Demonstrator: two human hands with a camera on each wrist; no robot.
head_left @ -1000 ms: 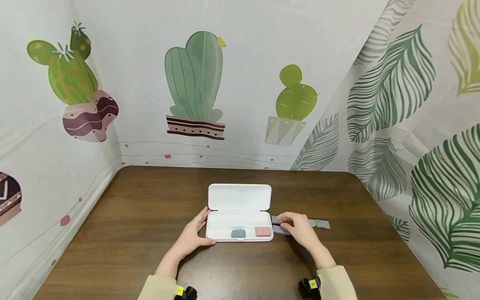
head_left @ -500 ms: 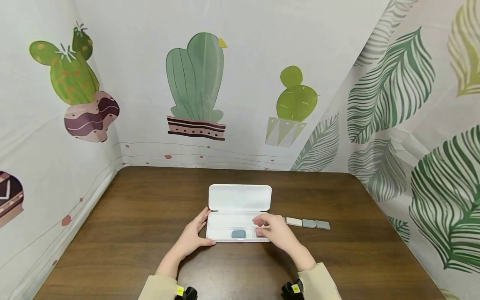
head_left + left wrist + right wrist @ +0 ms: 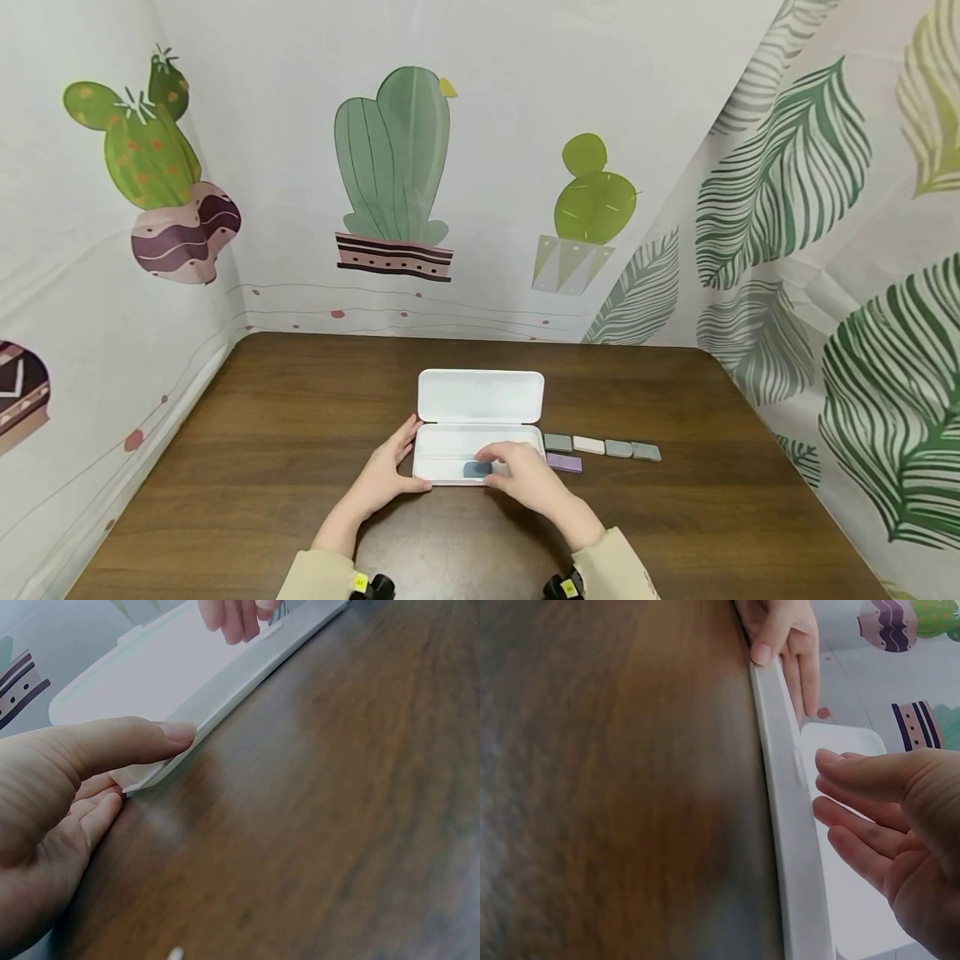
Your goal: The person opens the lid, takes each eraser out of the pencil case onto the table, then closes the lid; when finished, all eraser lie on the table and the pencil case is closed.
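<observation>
A white hinged case (image 3: 442,440), pencil-case shaped, lies with its lid (image 3: 480,396) raised. My left hand (image 3: 382,473) steadies its left end, thumb at the front corner and fingers along the side. In the case's front section sits a small blue rectangular block (image 3: 472,470), much like an eraser. Over it is my right hand (image 3: 528,479), with fingertips and thumb apart at the block's right end. The right wrist view shows this hand's fingers (image 3: 855,825) loosely bent above the rim, with nothing visible between them. The pink block's spot is hidden behind the right hand.
Right of the case, a row runs across the brown table (image 3: 315,400): a dark grey block (image 3: 558,443), a whitish block (image 3: 588,445) and two lighter grey blocks (image 3: 618,449). A purple block (image 3: 564,463) lies in front. Patterned cloth hangs behind.
My right hand has moved left, from the grey and purple blocks, past the pink block, to the blue one. The purple and dark grey blocks are uncovered. The left hand has stayed put.
</observation>
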